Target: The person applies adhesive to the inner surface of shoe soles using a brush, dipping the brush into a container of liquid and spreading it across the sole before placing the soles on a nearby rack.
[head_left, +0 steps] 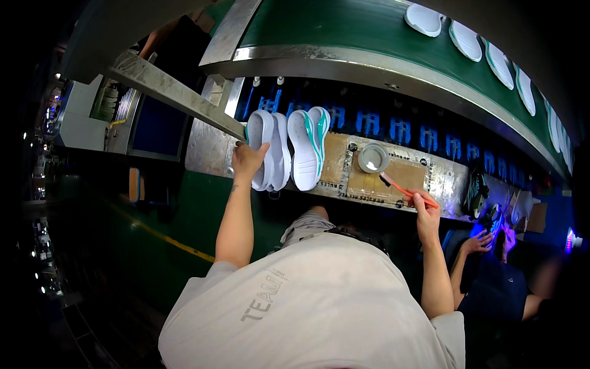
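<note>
My left hand (247, 161) grips the edge of the leftmost white shoe sole (260, 178), its thumb over the near rim. Another white sole (281, 150) leans against that one. Just to the right stand two more soles side by side, one of them a white sole with teal trim (305, 163). In my right hand (424, 212) is an orange-handled brush (404, 190) with dark bristles, pinched by the handle. Its bristle end points toward a round cup (373, 158) with pale contents, close by but apart from it.
Cardboard sheets (369, 184) cover part of the metal bench (206, 150). Beyond it, a green conveyor belt (344, 24) carries several white soles (467, 42), above a row of blue fixtures (399, 130). A metal bar (178, 95) slants in from the left. At right, another person's hands (479, 242) work under purple light.
</note>
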`<state>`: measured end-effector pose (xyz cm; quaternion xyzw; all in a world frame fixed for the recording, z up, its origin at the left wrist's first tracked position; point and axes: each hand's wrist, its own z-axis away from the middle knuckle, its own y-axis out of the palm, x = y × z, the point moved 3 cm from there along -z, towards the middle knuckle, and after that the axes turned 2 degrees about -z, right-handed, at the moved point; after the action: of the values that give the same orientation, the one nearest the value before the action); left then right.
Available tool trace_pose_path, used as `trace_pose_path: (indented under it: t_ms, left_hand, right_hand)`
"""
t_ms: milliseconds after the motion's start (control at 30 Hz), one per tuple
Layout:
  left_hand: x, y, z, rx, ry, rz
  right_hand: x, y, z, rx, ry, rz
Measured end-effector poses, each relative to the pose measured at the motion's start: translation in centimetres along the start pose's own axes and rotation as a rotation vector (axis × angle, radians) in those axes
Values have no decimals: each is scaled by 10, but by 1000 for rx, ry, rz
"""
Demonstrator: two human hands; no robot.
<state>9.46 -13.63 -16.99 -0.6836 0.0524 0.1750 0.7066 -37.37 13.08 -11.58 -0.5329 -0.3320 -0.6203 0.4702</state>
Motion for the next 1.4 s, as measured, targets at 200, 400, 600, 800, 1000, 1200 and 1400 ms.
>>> trace_pose_path:
  t_ms: [200,400,600,800,1000,1200,1400]
  left_hand:
    - [48,51,-12,16,-29,171]
    - [-38,-61,44,-39,43,266]
    - [-46,-70,82,484,-128,1283]
    - [-93,-72,157,1103,-64,1814]
    - [-101,-66,206,1656,-232,2152]
    - [-92,-67,209,1822,-105,2152]
    - [-92,-70,180,1862,-62,2085]
  right_hand:
    - [8,25,-33,121,-3,98]
    - [33,32,-86,145,-224,560]
    - [11,56,-129,281,-120,862]
    - [15,47,-118,230,-128,787]
    - [-14,13,-105,132,-59,286]
    - [19,7,-84,108,-163,239]
    - [131,4,-56,282,-487,316]
